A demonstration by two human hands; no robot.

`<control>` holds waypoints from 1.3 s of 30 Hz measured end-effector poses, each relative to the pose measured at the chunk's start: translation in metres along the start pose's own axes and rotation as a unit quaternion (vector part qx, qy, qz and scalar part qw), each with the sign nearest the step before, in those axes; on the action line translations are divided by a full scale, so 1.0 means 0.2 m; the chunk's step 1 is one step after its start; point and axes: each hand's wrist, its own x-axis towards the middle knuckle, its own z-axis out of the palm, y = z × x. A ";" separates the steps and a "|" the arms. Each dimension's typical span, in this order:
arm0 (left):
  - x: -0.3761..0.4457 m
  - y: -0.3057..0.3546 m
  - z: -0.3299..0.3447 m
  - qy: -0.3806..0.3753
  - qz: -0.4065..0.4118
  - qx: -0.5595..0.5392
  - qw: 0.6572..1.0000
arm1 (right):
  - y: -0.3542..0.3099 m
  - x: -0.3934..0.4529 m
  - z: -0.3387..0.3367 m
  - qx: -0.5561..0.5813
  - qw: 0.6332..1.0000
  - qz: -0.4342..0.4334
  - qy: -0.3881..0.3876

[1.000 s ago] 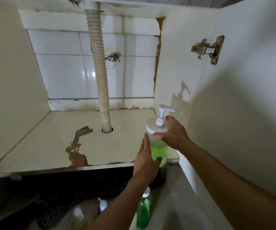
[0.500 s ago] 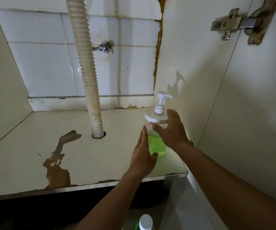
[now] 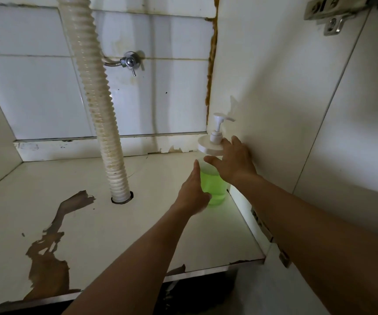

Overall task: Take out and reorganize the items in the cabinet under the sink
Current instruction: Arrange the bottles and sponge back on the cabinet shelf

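Inside an open under-sink cabinet, a person reaches in with both bare arms to a clear pump bottle (image 3: pixel 214 185) part-filled with bright green liquid soap, standing upright on the cabinet floor (image 3: pixel 92 223) at the back right, just beside the right side wall (image 3: pixel 274 87). The left hand (image 3: pixel 193 192) lies against the bottle's left side, fingers straight and together and the thumb tucked low across the front. The right hand (image 3: pixel 234 163) wraps the bottle's shoulder just under the wide white cap (image 3: pixel 208 147), thumb across the front and fingers curled behind. The step appears to be setting the bottle in its place; it would go best by keeping it upright, sliding it square into the corner with the white pump nozzle (image 3: pixel 221 118) clear of the wall, and letting go only once the base sits flat. The floor is a cream laminate panel, its coating peeled away in brown patches at the front left. A ribbed, off-white drain hose (image 3: pixel 92 98) drops through a hole in the floor. Behind it are white wall tiles (image 3: pixel 35 98) and a small chrome angle valve (image 3: pixel 130 62). A metal door hinge (image 3: pixel 327 12) shows at the upper right.
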 end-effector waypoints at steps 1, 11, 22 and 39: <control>0.01 0.00 0.00 -0.004 -0.006 -0.004 1.000 | 0.00 0.00 0.01 -0.012 1.000 -0.003 0.012; -0.05 0.05 -0.12 -0.089 -0.041 0.106 0.990 | -0.09 -0.01 -0.03 -0.139 0.990 0.034 0.001; -0.53 -0.12 -0.31 -0.026 0.024 0.132 0.991 | -0.14 -0.59 -0.12 0.088 0.995 0.017 0.042; -1.35 -0.53 -0.07 -0.273 -0.054 0.203 0.939 | 0.10 -1.32 -0.01 -0.037 0.852 -0.007 -0.523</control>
